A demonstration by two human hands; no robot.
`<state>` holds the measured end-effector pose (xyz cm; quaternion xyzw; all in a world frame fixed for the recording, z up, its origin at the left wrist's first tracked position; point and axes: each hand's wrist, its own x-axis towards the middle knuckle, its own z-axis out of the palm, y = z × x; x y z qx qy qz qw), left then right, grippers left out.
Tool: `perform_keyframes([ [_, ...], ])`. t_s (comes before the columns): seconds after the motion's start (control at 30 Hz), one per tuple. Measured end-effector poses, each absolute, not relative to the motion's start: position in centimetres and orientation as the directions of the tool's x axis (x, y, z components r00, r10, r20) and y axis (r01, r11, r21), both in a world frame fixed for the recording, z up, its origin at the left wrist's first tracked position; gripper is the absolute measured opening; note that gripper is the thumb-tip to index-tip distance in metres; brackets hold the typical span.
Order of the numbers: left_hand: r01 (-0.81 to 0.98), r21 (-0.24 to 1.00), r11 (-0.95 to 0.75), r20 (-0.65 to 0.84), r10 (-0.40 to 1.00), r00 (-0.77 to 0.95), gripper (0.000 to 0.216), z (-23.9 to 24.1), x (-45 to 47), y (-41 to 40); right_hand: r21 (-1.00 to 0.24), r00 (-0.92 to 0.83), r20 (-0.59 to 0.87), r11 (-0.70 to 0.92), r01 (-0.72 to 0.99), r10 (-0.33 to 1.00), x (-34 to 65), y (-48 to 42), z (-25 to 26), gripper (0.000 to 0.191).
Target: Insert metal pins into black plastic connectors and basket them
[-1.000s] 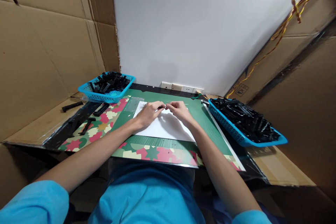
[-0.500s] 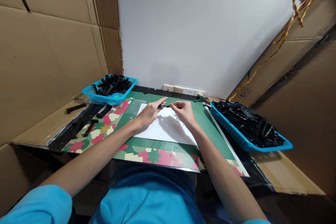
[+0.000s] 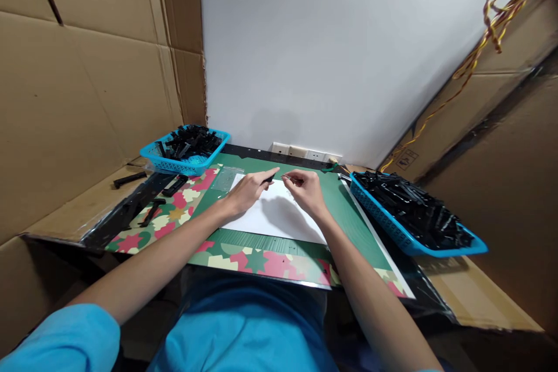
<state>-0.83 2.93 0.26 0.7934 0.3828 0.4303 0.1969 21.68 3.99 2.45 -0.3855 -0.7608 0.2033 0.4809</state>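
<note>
The table [image 3: 250,152] carries a green mat [image 3: 355,226] with a camouflage-patterned border. Two blue baskets stand at its sides: the right basket [image 3: 390,231] is heaped with black parts [image 3: 412,203]; the left basket [image 3: 172,164] holds a similar pile [image 3: 192,140]. A white sheet [image 3: 257,222] lies on the mat, beneath both hands. Left hand [image 3: 244,193]: grip clamped on a black part [image 3: 270,178], index finger extended; the part is mostly hidden by the fingers and sits above the sheet's far edge. Right hand [image 3: 307,192]: thumb and fingertips pinched together on a small thin item [image 3: 285,176], too small to identify, just beside the black part. A clear bag [image 3: 226,179] lies near the left hand. Loose black pieces [image 3: 175,185] lie in front of the left basket.
</note>
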Motion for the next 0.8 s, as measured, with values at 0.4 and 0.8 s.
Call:
perform_keyframes([
  [0.4,0.392,0.688,-0.611,0.515,0.791,0.33,0.033,0.3,0.5,2.2,-0.588,-0.262,0.62,0.659,0.469,0.739,21.1,3.6,2.2,0.017],
  [0.8,0.473,0.608,-0.638,0.54,0.769,0.343,0.029,0.2,0.1,2.4,-0.611,-0.329,0.601,0.684,0.398,0.728,21.4,3.8,2.6,0.022],
])
